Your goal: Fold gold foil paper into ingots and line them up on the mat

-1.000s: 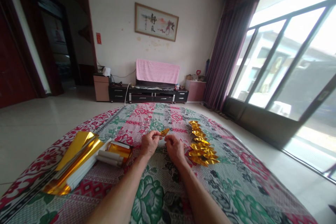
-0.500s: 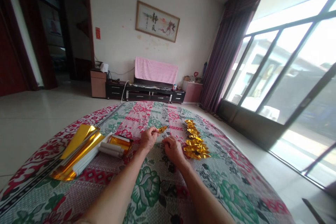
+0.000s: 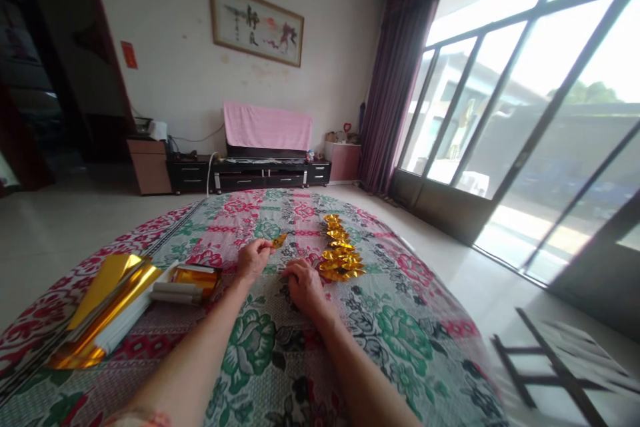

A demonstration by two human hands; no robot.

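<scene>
Between the thumb and fingertips of my left hand (image 3: pixel 253 258) is a small folded gold foil paper piece (image 3: pixel 279 240), pointed at its far end. My right hand (image 3: pixel 305 285) rests low on the patterned cloth, a little nearer to me and to the right. Its fingers are curled closed; whether anything is in them is hidden. To its right, a row of folded gold foil pieces (image 3: pixel 342 257) runs away from me, several of them overlapping.
Gold foil sheets (image 3: pixel 107 310) with white undersides lie at the left, beside white rolls (image 3: pixel 174 292) and a box with gold foil (image 3: pixel 196 275). A floral cloth (image 3: pixel 400 340) covers the round table. A dark-framed stool (image 3: pixel 555 360) stands on the floor at right.
My view has turned to the right, so the table and room appear shifted left. My left hand still pinches the gold foil piece, and my right hand stays curled beside it.
</scene>
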